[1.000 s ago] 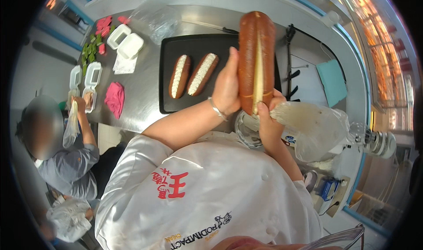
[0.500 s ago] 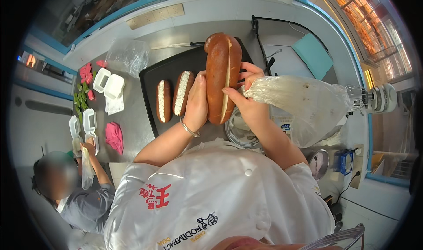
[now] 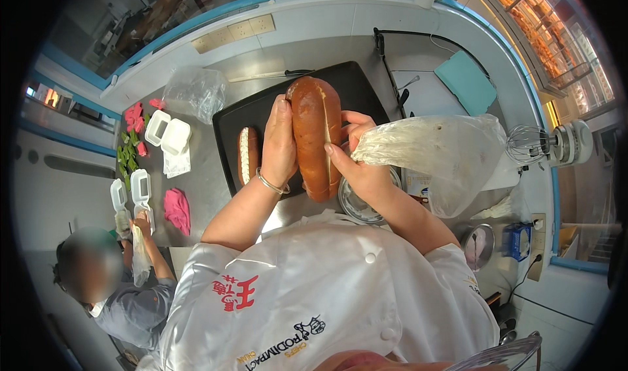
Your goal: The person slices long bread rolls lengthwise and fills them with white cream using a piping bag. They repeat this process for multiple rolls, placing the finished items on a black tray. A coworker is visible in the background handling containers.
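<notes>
A long brown bread roll (image 3: 311, 135), slit lengthwise, is held up over the black baking tray (image 3: 230, 112). My left hand (image 3: 281, 141) is closed along its left side. My right hand (image 3: 367, 168) grips the gathered end of a clear plastic piping bag (image 3: 451, 150), while its thumb and fingers press on the roll beside the slit. Left of my left hand, a roll with a piped white filling (image 3: 246, 150) lies on the tray. Behind my right wrist, a metal bowl (image 3: 356, 207) shows in part.
Left on the metal table are open white foam boxes (image 3: 175, 137), a pink cloth (image 3: 176, 211), pink flowers (image 3: 134, 117) and a clear plastic bag (image 3: 196, 93). A long knife (image 3: 297, 72) lies behind the tray. A mixer with whisk (image 3: 566, 142) stands right. A co-worker (image 3: 134, 309) handles foam boxes lower left.
The roll and both hands have come a little nearer and to the left. My left hand now covers the second filled roll on the tray. The piping bag stays in my right hand.
</notes>
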Demonstrator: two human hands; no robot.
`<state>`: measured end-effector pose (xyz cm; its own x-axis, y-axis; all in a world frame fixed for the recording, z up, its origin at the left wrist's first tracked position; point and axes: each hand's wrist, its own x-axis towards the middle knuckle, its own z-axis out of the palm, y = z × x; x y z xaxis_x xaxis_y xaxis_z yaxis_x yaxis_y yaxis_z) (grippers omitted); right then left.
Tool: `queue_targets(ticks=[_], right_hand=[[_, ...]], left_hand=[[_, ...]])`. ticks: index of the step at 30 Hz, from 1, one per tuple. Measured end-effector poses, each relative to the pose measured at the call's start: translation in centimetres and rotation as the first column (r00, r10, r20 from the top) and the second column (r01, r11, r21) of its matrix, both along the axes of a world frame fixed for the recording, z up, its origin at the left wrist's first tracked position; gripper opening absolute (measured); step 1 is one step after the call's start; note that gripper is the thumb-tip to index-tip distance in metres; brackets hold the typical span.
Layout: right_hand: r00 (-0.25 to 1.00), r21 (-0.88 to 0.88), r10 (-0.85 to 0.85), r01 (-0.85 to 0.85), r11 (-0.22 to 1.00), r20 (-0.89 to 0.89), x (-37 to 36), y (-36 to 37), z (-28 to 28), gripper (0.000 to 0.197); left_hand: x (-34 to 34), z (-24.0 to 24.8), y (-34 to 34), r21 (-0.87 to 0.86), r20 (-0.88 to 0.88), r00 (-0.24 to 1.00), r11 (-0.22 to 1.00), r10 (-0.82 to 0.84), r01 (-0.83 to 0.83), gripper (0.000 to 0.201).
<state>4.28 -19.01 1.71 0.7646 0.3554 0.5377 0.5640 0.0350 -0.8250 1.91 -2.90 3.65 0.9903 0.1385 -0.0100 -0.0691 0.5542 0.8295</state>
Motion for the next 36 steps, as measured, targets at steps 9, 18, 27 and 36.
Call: queue_targets(ticks=[9, 18, 27, 36], right_hand=[[0.988, -0.006, -0.027, 0.026, 1.0, -0.149, -0.4, 0.0, 0.6, 0.032], [0.983, 0.031, -0.055, 0.061, 0.998, -0.174, -0.1, 0.0, 1.2, 0.035], [0.993, 0.045, 0.041, -0.036, 0.998, -0.111, -0.8, -0.7, 2.0, 0.037], [0.952, 0.032, 0.128, -0.124, 0.992, -0.279, 0.3, -1.2, 1.4, 0.036]], left_hand=[[-0.8, 0.7, 0.1, -0.012, -0.073, 0.997, 1.0, -0.011, 0.01, 0.034], [-0.3, -1.8, 0.1, 0.09, 0.007, 0.989, 0.985, -0.149, 0.148, 0.032], [-0.9, 0.1, 0.4, 0.081, 0.014, 0.98, 0.977, -0.2, 0.198, 0.031], [0.3, -3.2, 0.4, 0.221, 0.042, 0.97, 0.949, -0.239, 0.224, 0.03]])
